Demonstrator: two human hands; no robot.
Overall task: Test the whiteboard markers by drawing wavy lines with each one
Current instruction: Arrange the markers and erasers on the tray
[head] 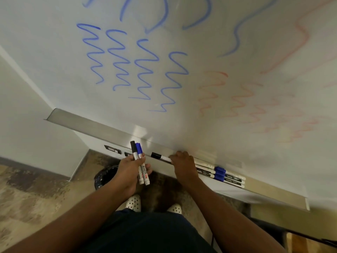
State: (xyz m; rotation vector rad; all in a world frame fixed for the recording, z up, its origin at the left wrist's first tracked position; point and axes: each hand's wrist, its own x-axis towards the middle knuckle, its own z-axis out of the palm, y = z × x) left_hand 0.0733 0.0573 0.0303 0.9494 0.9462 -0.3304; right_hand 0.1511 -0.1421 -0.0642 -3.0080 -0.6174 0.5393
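Observation:
The whiteboard (pixel 182 114) carries blue wavy lines (pixel 120 59) on the left and faint red ones (pixel 246 106) on the right. My left hand (pixel 130 168) grips two capped markers together, a black-capped marker (pixel 134 149) and a blue-capped marker (pixel 139 149), caps pointing up. My right hand (pixel 182 165) rests on the metal marker tray (pixel 109 126), its fingers curled over the white barrel end of a black-capped marker (pixel 160 156) lying in the tray. Several more markers with blue caps (pixel 221 174) lie in the tray just right of that hand.
A dark round bin (pixel 104 177) stands on the mottled floor below my left hand. A wall outlet (pixel 113 149) sits under the tray. My white spotted shoes (pixel 134 202) show at the bottom. The tray's right end (pixel 306 203) juts out.

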